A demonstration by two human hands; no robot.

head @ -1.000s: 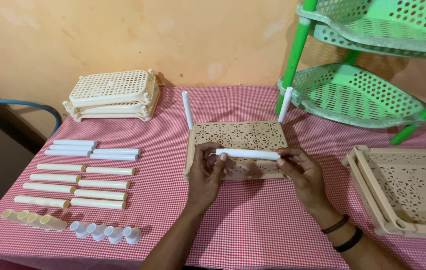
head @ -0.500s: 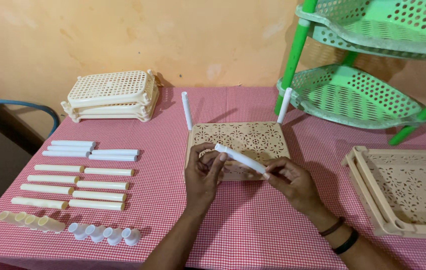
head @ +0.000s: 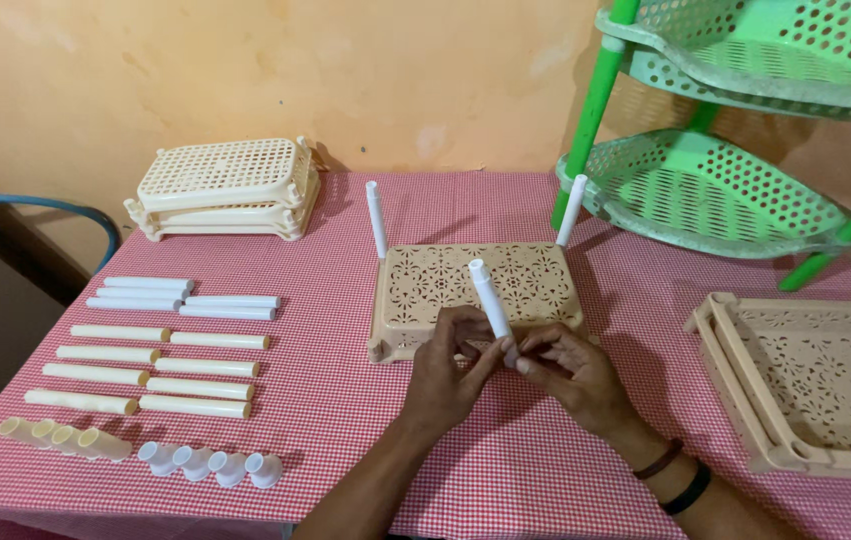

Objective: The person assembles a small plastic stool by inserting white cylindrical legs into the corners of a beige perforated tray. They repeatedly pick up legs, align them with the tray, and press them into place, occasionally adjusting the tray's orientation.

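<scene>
A desk under a red-and-white checked cloth is carrying everything. A green perforated corner rack is standing at its far right, and a beige lattice tray is lying at the right edge. A stack of cream perforated trays is sitting at the far left. In the middle a beige lattice tray is lying flat with 2 white tubes standing upright at its far corners.

Both hands are meeting at this tray's near edge. The white tube is rising from between them, tilted slightly to the left, its lower end hidden among the fingers and its upper end free above the tray. The left hand is closed around the tube's base from the left, and the right hand is pinching that same base from the right.

On the left, white and cream tubes are lying in rows, with small cream and white caps lined up near the front edge.
</scene>
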